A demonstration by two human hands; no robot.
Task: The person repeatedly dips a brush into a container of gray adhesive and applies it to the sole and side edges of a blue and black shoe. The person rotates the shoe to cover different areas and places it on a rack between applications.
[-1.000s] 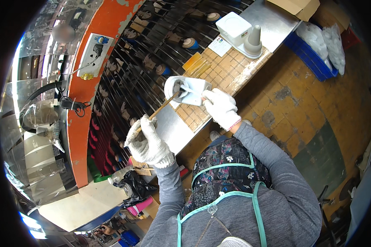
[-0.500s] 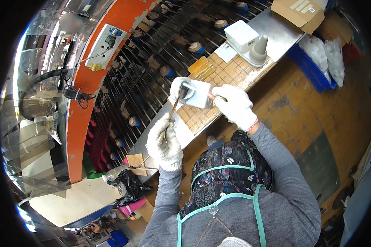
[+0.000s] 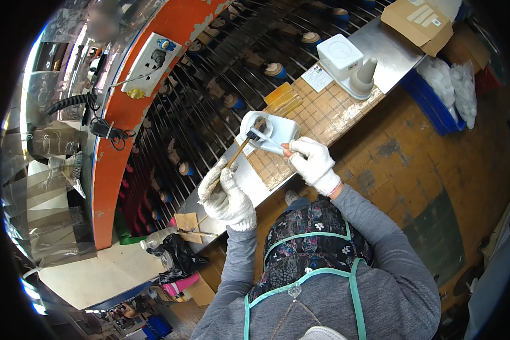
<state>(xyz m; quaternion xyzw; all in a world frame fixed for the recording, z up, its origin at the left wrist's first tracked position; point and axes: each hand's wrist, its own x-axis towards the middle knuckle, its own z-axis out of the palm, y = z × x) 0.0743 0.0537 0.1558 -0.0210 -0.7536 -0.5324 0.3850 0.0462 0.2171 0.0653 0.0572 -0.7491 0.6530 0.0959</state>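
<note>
My left hand (image 3: pixel 228 198), in a whitish knitted glove, is closed round the wooden handle of a brush (image 3: pixel 239 153). The brush's dark head reaches up to the round opening of a white plastic jug (image 3: pixel 286 130); its bristles are partly hidden there. My right hand (image 3: pixel 313 165), also gloved, with bare fingertips showing, pinches the end of the jug's slim white handle. The jug is over the worktable, tilted so its opening faces my left hand. Whether it touches the table I cannot tell.
On the metal worktable (image 3: pixel 374 42) are a grid-patterned board (image 3: pixel 323 107), a white box-shaped container (image 3: pixel 340 55), a grey cone (image 3: pixel 364 79) and yellowish blocks (image 3: pixel 283 100). Metal rods (image 3: pixel 209 107) run behind, beside an orange frame (image 3: pixel 105 187). A blue crate (image 3: pixel 436 105) stands right.
The jug has turned so its opening and handle show more. My right hand has shifted down to the handle's end. My left hand has turned, still holding the brush.
</note>
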